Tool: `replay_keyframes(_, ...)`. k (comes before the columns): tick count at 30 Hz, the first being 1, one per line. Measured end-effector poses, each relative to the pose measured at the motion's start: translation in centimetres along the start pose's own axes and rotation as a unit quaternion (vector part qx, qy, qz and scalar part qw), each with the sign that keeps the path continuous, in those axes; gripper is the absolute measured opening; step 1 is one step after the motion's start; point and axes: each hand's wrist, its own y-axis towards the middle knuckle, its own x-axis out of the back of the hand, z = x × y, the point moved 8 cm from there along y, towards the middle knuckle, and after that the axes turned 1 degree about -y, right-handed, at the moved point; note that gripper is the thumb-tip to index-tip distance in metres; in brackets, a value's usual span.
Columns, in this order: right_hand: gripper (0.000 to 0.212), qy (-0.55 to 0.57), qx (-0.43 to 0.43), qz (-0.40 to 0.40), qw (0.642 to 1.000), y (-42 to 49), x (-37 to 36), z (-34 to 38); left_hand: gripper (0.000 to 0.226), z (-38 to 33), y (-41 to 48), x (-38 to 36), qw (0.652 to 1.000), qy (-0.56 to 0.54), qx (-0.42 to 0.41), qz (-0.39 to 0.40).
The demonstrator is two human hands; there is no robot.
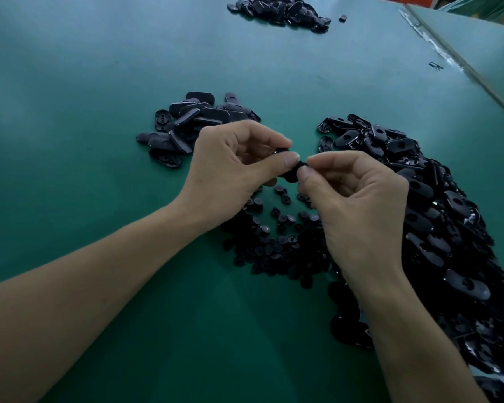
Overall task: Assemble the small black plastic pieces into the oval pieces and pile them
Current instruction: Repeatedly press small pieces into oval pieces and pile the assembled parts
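Note:
My left hand (233, 167) and my right hand (358, 210) meet above the green table (85, 112). Between their fingertips sits a black oval piece (289, 173), mostly hidden. My left thumb and fingers pinch it from the left. My right thumb and forefinger pinch at its right end, where a small black piece may be; I cannot make it out. Below the hands lies a scatter of small round black pieces (274, 239). A long heap of oval pieces with holes (437, 222) runs down the right. Behind my left hand is a pile of oval pieces (192, 123).
Another heap of black pieces (280, 8) lies at the table's far edge, with one loose piece (342, 18) beside it. A seam with a pale strip (448, 53) runs diagonally at the upper right. A small black scrap (435, 65) lies near it.

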Motion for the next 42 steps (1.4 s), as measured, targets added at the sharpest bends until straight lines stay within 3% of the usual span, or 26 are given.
replay_keyframes(6, 0.018, -0.013, 0.001, 0.0, 1.0, 0.0, 0.0, -0.1, 0.014, 0.0, 0.0, -0.2, 1.0, -0.002, 0.003, 0.016)
replay_keyframes(19, 0.007, -0.028, -0.041, -0.013, 0.999, 0.2, 0.1, -1.3, 0.026, 0.0, -0.3, -0.8, 0.999, 0.003, -0.005, 0.048)
replay_keyframes(32, 0.022, -0.045, -0.048, -0.004, 0.998, 0.1, 0.1, -1.1, 0.032, -0.4, -0.7, -1.2, 0.997, 0.058, -0.033, 0.046)
replay_keyframes(42, 0.019, -0.047, -0.05, 0.029, 0.997, 0.0, -0.2, -1.3, 0.028, -0.3, -0.9, -1.6, 0.992, 0.095, -0.041, 0.074)
